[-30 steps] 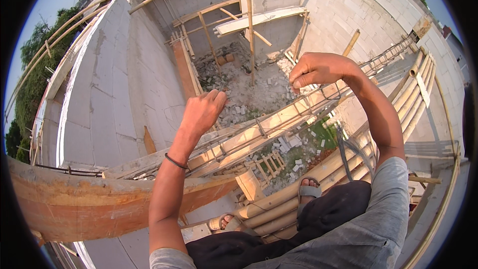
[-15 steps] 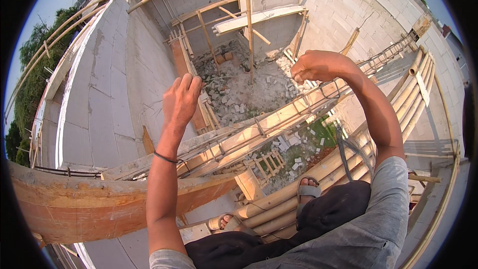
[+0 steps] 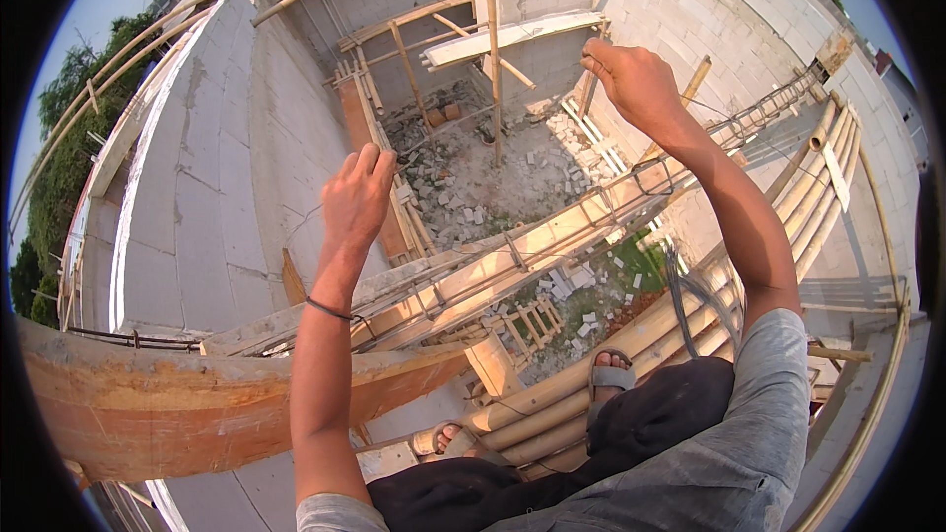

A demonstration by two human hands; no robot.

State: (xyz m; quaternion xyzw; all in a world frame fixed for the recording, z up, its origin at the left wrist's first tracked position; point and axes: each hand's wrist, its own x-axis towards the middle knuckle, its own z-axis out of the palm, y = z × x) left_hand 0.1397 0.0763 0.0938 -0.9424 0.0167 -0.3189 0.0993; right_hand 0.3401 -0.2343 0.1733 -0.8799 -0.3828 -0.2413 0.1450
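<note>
My left hand (image 3: 357,199) is closed in a pinch above the wooden beam form, and a thin wire sticks out past its left side. Raised higher and farther right is my right hand (image 3: 631,84), its fingers pinched together. A faint line of the thin wire seems to run between the two hands, stretched at a slant. Below them lies a steel rebar cage (image 3: 517,251) with square stirrups, set along a plank formwork (image 3: 562,227). A loose bundle of grey wire (image 3: 680,296) hangs over the bamboo near my right knee.
My sandalled feet stand on bamboo poles (image 3: 537,424) high above the ground. Rubble (image 3: 483,197) covers the floor far below. A pale block wall (image 3: 197,167) rises on the left, and a curved plywood form (image 3: 246,404) runs near my left arm. More bamboo poles (image 3: 823,177) lie at the right.
My right hand has moved up and away, and its wrist has straightened. The faint wire line now slants upward to the right. My left hand has hardly moved.
</note>
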